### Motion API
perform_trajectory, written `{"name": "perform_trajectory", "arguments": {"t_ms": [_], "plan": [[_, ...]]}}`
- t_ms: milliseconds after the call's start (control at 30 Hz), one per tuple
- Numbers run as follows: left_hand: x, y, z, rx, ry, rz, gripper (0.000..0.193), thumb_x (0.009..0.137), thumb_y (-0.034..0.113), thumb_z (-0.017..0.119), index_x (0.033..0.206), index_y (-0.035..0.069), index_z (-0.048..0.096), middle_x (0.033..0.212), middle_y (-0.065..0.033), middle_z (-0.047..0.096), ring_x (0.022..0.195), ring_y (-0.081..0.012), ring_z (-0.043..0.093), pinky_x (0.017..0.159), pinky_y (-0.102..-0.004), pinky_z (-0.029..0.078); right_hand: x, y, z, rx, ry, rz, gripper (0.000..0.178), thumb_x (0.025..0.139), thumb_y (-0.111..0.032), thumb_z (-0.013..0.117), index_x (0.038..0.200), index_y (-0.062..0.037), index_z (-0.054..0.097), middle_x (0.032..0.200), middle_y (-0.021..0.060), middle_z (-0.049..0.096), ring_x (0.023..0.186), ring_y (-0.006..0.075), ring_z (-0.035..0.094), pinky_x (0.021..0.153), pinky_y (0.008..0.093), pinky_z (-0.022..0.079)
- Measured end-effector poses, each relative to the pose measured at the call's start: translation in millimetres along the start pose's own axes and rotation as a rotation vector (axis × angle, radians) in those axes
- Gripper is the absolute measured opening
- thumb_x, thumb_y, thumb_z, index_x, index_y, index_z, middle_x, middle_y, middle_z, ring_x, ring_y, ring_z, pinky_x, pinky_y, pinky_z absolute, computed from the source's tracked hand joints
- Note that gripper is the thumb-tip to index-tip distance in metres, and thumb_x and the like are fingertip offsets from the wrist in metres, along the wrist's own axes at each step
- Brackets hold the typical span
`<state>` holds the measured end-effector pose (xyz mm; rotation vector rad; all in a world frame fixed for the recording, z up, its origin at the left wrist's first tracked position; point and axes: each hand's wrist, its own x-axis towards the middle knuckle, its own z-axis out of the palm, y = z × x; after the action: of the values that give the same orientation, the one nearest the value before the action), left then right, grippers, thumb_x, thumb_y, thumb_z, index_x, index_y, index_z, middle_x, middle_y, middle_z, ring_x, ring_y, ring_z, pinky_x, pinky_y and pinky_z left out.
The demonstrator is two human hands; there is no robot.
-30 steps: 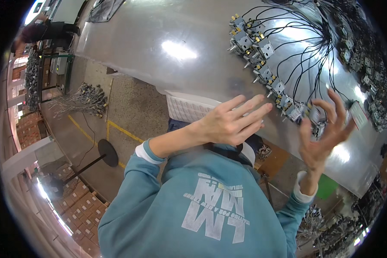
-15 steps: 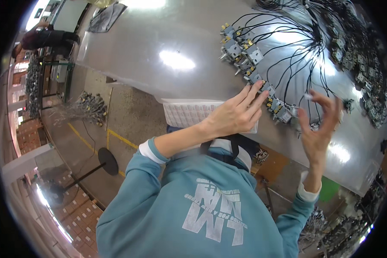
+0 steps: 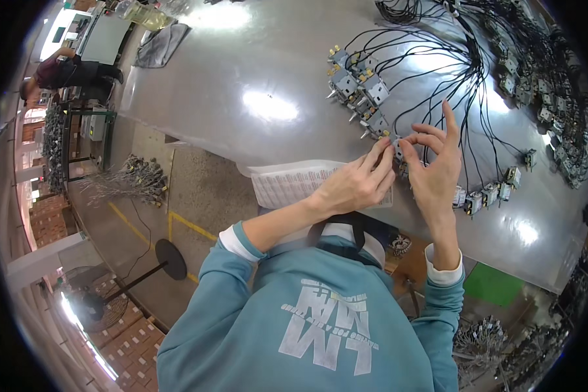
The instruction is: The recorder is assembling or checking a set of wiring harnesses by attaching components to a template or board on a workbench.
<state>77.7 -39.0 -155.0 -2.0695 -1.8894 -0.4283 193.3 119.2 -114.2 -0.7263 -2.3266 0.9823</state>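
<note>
A line of small grey switch-like parts (image 3: 351, 81) with brass-coloured terminals and thin black wires (image 3: 447, 55) lies across the metal table. My left hand (image 3: 362, 183) closes its fingertips at one grey part (image 3: 399, 150) in this line. Opposite it, my right hand (image 3: 436, 166) bends its thumb and fingers together at the same part, one finger raised. Whatever sits between the right fingertips is too small to make out. Under my left wrist, at the table's near edge, is a white sheet (image 3: 294, 183) printed with rows of small reddish marks.
More wired grey parts (image 3: 490, 196) curve round to the right of my right hand. A dense pile of them (image 3: 555, 108) lines the table's right side. A grey cloth (image 3: 162, 47) and a clear bottle (image 3: 144, 14) are far left. Beyond the table, a person (image 3: 72, 68) stands.
My right hand has come left and in to meet my left hand at the grey part. The left fingers have drawn together from lying spread over the parts.
</note>
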Motion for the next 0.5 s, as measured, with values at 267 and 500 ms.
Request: {"name": "perform_trajectory", "arguments": {"t_ms": [267,500], "plan": [[3,0,8,-0.056,0.109,-0.013,0.025,0.093,0.015,0.066,0.102,-0.008,0.071,0.127,-0.0293,0.07,0.13,-0.0491,0.067,0.104,-0.0445,0.061,1,12,-8,-0.137,-0.048,-0.014,0.096,0.093,-0.002,0.083,0.172,-0.0034,0.028,0.105,0.0095,0.078,0.104,0.019,0.074,0.099,0.0337,0.055],[0,2,9,-0.014,0.108,0.017,0.026,0.093,0.019,0.066,0.102,-0.005,0.072,0.126,-0.0288,0.07,0.127,-0.0494,0.068,0.102,-0.0441,0.062,-3,10,-6,-0.031,-0.037,0.088,0.095,0.091,-0.007,0.084,0.17,-0.0001,0.031,0.1,0.005,0.078,0.105,0.0203,0.073,0.104,0.0396,0.049]]}}
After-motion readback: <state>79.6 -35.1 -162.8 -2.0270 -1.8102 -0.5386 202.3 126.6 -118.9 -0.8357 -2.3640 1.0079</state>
